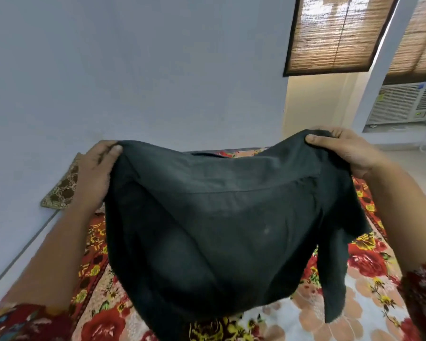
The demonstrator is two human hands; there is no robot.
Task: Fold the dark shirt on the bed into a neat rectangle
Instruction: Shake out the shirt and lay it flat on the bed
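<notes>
Head view: dark shirt [214,232] held up in the air over the bed [369,299], not lying on it. Left hand [96,173] pinches one top corner, right hand [344,151] pinches the other; both grips clamped on cloth. Fabric sags between them, one sleeve dangling at right. No fold visible yet. Judged early: laying flat, sleeves in, and folding to a rectangle all remain.
</notes>
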